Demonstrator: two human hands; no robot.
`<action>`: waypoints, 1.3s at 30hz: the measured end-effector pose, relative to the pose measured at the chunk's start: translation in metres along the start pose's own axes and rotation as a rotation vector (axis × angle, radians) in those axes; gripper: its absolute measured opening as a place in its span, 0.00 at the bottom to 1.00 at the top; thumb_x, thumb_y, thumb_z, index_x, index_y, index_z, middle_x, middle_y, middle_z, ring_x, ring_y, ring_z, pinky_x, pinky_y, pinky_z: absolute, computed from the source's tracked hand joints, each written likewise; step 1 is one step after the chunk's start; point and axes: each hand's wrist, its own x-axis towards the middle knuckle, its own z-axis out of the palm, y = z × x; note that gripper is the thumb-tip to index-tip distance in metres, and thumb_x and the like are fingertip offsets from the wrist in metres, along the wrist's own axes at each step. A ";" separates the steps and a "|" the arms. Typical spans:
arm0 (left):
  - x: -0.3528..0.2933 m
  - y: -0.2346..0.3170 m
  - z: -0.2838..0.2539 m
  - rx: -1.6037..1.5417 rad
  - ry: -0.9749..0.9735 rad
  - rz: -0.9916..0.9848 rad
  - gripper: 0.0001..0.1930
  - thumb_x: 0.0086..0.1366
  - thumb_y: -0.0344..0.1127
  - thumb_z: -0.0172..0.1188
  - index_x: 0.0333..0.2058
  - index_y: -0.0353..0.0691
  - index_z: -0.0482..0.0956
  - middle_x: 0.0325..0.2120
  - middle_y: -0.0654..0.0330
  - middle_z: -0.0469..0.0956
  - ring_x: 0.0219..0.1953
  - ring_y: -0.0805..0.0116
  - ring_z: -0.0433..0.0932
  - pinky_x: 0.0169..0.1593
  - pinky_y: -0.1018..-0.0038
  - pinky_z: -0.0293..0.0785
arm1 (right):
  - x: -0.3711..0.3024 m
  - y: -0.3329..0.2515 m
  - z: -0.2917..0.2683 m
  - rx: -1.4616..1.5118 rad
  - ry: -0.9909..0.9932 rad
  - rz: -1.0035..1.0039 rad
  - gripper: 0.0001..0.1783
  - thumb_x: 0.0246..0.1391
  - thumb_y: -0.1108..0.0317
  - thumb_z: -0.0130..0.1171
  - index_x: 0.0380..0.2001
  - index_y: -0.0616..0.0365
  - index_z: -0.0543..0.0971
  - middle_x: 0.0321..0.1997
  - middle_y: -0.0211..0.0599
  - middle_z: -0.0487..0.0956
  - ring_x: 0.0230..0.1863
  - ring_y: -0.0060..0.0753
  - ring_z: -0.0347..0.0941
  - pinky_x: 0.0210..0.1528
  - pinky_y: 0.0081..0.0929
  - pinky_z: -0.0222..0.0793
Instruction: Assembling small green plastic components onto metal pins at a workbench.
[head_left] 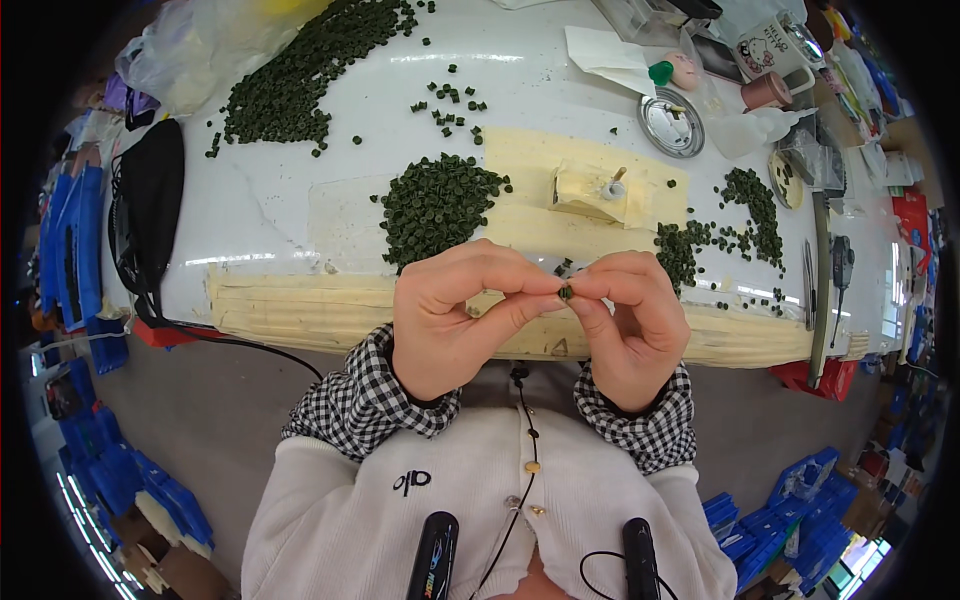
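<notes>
two hands [440, 315] [635, 325], two checked cuffs [375, 400] [650, 430] (green pieces [435, 212] countless)

The left hand [450, 312] and right hand [634, 325] pinch a small dark-green piece [566, 293] between their fingers [505, 276]. Left of and beyond the fingers, a heap of small dark-green pieces [435, 208] lies on the glossy white counter [255, 205]; straight beyond stands a cream-coloured angular block [580, 200].

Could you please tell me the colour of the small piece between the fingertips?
The small piece is dark green, seen best in the head view.
</notes>
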 end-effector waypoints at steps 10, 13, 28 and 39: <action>0.001 -0.001 -0.002 0.060 -0.017 0.006 0.08 0.54 0.20 0.65 0.34 0.33 0.82 0.29 0.56 0.82 0.32 0.70 0.80 0.37 0.78 0.74 | 0.005 0.000 -0.004 -0.232 -0.024 -0.190 0.13 0.43 0.83 0.66 0.35 0.61 0.81 0.34 0.37 0.76 0.32 0.32 0.74 0.31 0.23 0.71; 0.002 0.000 -0.001 0.049 -0.012 -0.012 0.07 0.54 0.20 0.65 0.34 0.34 0.82 0.29 0.57 0.82 0.32 0.70 0.80 0.37 0.78 0.74 | 0.006 0.000 -0.004 -0.239 -0.028 -0.192 0.13 0.43 0.83 0.66 0.35 0.61 0.81 0.34 0.37 0.76 0.32 0.32 0.74 0.31 0.23 0.71; 0.007 0.003 -0.003 0.031 -0.024 -0.065 0.09 0.54 0.16 0.63 0.34 0.31 0.80 0.31 0.56 0.79 0.34 0.72 0.76 0.39 0.78 0.71 | 0.012 -0.002 -0.004 -0.143 0.068 -0.081 0.12 0.43 0.82 0.65 0.34 0.62 0.80 0.34 0.39 0.77 0.34 0.33 0.75 0.35 0.24 0.72; 0.011 -0.006 -0.003 0.018 0.094 -0.056 0.07 0.54 0.20 0.66 0.33 0.31 0.81 0.31 0.57 0.80 0.32 0.74 0.78 0.37 0.80 0.73 | 0.064 0.013 -0.029 -0.698 0.042 -0.129 0.08 0.49 0.76 0.63 0.35 0.62 0.81 0.29 0.36 0.76 0.30 0.28 0.71 0.32 0.24 0.66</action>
